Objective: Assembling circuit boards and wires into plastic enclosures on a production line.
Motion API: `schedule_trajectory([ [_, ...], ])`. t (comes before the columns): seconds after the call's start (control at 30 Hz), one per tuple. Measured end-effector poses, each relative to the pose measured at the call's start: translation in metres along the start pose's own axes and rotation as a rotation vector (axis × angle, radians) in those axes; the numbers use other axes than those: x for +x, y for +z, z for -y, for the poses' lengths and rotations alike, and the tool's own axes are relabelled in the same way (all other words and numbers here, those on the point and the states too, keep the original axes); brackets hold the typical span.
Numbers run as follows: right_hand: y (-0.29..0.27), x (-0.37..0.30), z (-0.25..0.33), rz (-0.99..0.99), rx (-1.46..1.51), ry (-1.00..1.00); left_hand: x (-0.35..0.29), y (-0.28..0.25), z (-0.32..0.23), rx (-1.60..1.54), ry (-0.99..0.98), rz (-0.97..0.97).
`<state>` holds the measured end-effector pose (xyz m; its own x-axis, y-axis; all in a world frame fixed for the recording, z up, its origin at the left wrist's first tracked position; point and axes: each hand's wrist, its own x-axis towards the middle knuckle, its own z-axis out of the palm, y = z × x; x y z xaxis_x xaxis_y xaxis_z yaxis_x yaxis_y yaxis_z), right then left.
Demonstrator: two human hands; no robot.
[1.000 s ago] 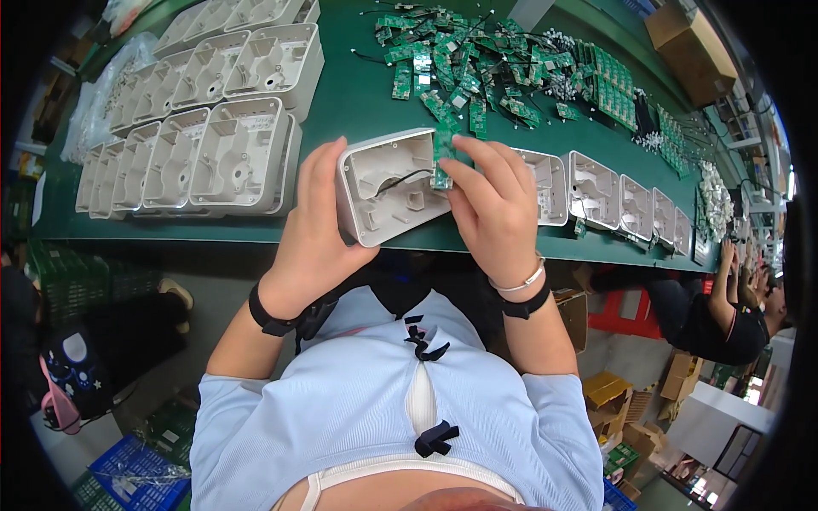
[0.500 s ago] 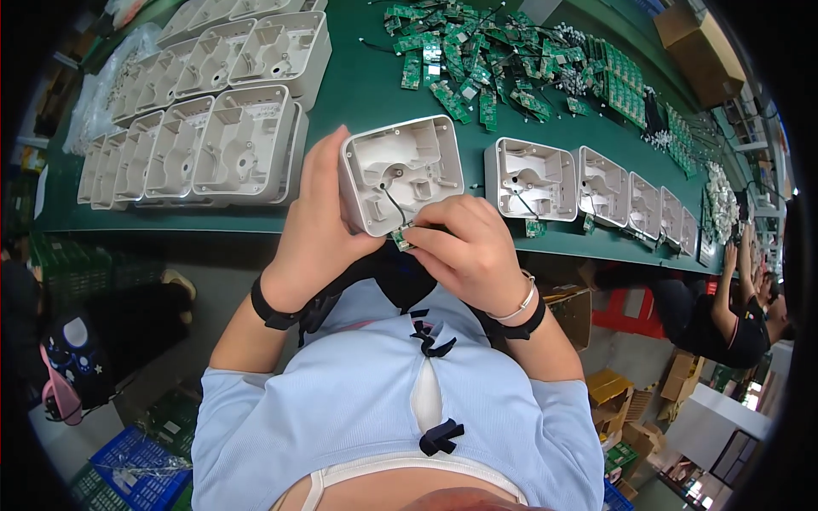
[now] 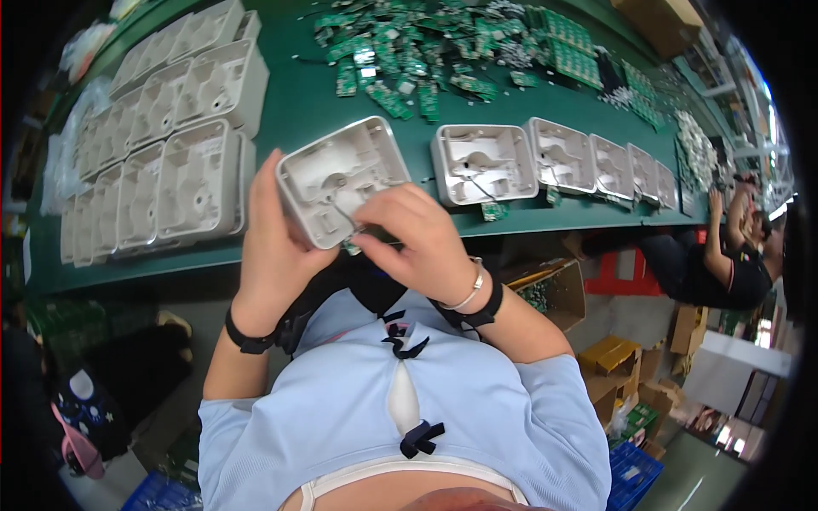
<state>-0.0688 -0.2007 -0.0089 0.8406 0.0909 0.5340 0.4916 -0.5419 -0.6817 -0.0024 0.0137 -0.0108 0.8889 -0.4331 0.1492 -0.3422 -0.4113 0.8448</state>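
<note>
Cradling the grey plastic housing (image 3: 341,180) open-side up in my left hand (image 3: 273,247), my right hand (image 3: 422,238) pinches a small green circuit board (image 3: 354,247) at its near edge for seating.

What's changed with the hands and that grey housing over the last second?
The right hand came back from the pile of green circuit boards with a small green board and now presses it at the lower edge of the grey plastic housing. The housing was pulled off the table edge toward the body. The left hand kept its grip on the housing; the row of housings stayed put.
</note>
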Motion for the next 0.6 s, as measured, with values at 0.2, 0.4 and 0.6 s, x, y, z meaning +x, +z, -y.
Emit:
schedule_trajectory([
  [0.2, 0.000, 0.003, 0.003, 0.038, -0.117, -0.045, 0.005, -0.002, 0.000, -0.321, -0.106, 0.099],
  [0.4, -0.009, -0.002, 0.011, 0.091, -0.255, 0.000, 0.014, 0.005, -0.003, -0.317, -0.156, 0.235],
  [0.6, -0.014, -0.005, 0.006, 0.132, -0.311, 0.009, 0.021, 0.009, -0.011, 0.045, 0.041, 0.197],
])
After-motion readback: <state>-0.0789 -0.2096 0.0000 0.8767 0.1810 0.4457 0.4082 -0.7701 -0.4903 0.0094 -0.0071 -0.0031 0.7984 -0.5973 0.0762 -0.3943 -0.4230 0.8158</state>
